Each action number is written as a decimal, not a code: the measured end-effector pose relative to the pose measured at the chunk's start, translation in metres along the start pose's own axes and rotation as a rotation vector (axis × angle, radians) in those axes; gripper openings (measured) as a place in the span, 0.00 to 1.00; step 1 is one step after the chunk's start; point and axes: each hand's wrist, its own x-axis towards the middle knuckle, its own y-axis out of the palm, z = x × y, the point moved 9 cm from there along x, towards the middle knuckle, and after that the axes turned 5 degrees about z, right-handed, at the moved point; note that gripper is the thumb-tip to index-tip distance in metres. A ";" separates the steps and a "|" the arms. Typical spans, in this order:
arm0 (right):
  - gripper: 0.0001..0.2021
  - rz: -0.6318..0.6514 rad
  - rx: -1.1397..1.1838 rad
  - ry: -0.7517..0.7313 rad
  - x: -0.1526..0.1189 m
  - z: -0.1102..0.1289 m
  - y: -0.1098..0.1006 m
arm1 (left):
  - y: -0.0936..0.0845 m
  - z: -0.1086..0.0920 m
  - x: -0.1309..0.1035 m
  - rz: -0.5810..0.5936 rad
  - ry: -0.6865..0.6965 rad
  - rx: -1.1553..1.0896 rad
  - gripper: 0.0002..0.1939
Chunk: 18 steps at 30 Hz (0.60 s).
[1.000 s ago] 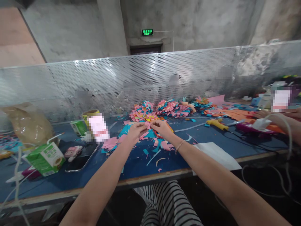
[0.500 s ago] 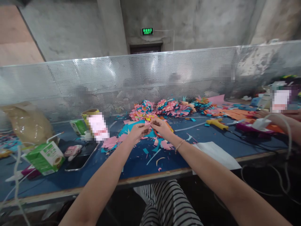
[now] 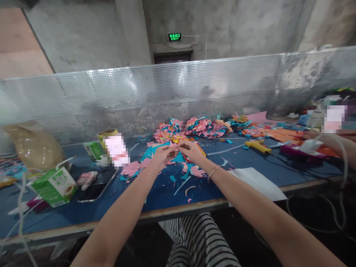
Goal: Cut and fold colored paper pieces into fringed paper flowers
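Between my fingertips, over the middle of the blue table, is a small piece of pink paper. My left hand pinches it from the left, and my right hand pinches it from the right, the two nearly touching. How the paper is folded is too small to tell. Pink paper pieces and a blue paper sheet lie by my left hand. Behind both hands sits a heap of pink and blue paper flowers. A round, orange-edged thing under my right hand is mostly hidden.
A yellow glue gun lies right, with a white sheet nearer the table edge. On the left are a green drink carton, a phone and a tape roll. A metal mesh screen stands behind; another person's hand is far right.
My fingertips have drawn slightly closer together around the pink paper, and my right fingers sit a little lower. Otherwise the view has barely shifted.
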 end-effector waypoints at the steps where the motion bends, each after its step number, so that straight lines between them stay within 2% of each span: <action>1: 0.06 -0.002 -0.019 0.002 0.000 -0.001 0.000 | -0.001 0.000 0.000 -0.008 0.006 0.001 0.10; 6: 0.07 -0.034 -0.092 -0.027 -0.001 0.004 -0.002 | -0.005 -0.002 0.003 -0.017 0.046 0.004 0.11; 10: 0.07 -0.043 -0.063 -0.035 -0.001 0.008 -0.004 | -0.007 -0.002 0.004 -0.027 0.058 0.014 0.12; 18: 0.10 -0.036 0.252 0.208 -0.002 -0.015 0.000 | -0.006 -0.007 0.004 -0.040 0.119 0.075 0.13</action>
